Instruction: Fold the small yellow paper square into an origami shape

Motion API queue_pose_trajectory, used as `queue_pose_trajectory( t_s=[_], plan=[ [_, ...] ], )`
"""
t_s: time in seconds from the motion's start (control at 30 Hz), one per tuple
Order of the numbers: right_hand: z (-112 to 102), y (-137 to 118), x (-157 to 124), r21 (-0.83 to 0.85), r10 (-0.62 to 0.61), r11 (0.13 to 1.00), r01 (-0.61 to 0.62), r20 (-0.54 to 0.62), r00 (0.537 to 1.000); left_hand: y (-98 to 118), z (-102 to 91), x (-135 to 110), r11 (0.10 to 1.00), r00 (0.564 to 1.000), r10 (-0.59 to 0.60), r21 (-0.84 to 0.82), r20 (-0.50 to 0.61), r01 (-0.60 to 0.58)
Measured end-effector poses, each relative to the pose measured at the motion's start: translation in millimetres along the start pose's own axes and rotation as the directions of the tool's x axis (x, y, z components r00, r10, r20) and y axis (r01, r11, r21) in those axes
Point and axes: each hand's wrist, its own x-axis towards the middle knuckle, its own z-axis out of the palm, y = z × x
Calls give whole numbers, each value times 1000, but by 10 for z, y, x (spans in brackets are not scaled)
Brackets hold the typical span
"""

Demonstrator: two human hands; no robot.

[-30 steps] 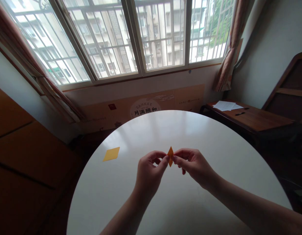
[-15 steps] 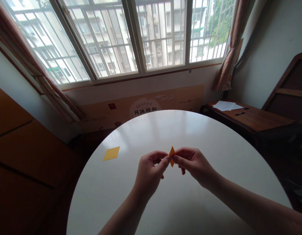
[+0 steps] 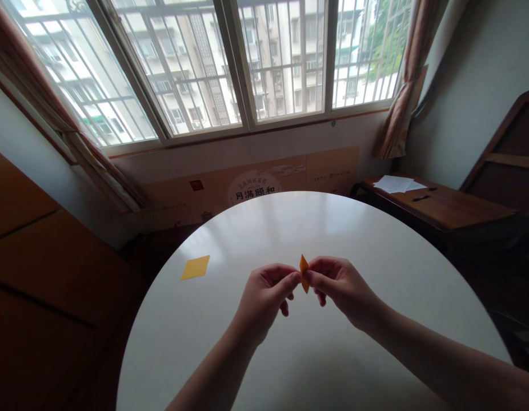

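A small folded piece of orange-yellow paper [image 3: 304, 267] is held up above the white round table [image 3: 359, 365], its pointed ends showing above and below my fingertips. My right hand [image 3: 344, 285] pinches it between thumb and forefinger from the right. From the left, my left hand [image 3: 267, 297] has its thumb and forefinger pressed together at the paper's left edge. The fingertips of both hands hide the paper's middle. Farther left, a flat yellow square of paper [image 3: 195, 268] lies on the tabletop.
Beyond the table's far edge is a printed cardboard panel [image 3: 328, 171] below the barred window [image 3: 285, 63]. A wooden side table [image 3: 465, 208] with white sheets [image 3: 395, 184] and a dark pen-like object stands at the right. A brown cabinet [image 3: 28, 274] is at the left.
The folded paper has turned slightly and now leans, its lower tip shifted right. My left hand's fingertips have moved a little, and its lower fingers show more. The yellow square has stayed put.
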Motion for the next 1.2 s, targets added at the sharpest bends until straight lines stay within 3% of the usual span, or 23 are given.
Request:
queue_pose_trajectory(
  t_s=[0.17, 0.37, 0.47, 0.63, 0.8, 1.0, 1.2],
  plan=[
    [16, -11, 0, -105, -24, 994, 22, -14, 1000, -22, 4, -6, 996, 999, 28, 88, -42, -24],
    [36, -12, 0, -149, -37, 988, 28, -55, 998, -30, 22, -72, 887, 969, 225, 433, -102, -161],
    [43, -16, -13, -160, -60, 986, 48, -70, 996, -34, 50, -89, 848, 949, 287, 497, -135, -185],
    [45, -15, -30, -150, -52, 988, 40, -74, 996, -25, 65, -65, 913, 973, 191, 387, -127, -128],
    [23, -8, -27, -59, 38, 997, -40, -33, 999, -31, 24, -18, 965, 990, 87, 256, -108, -57],
    [-2, -43, -26, -33, 81, 996, -80, 1, 997, -17, -1, -3, 986, 993, 54, 163, -103, -37],
    [-1, -55, -20, -34, 79, 996, -79, -8, 997, 2, -2, -33, 973, 993, 74, 224, -97, -50]
  ],
)
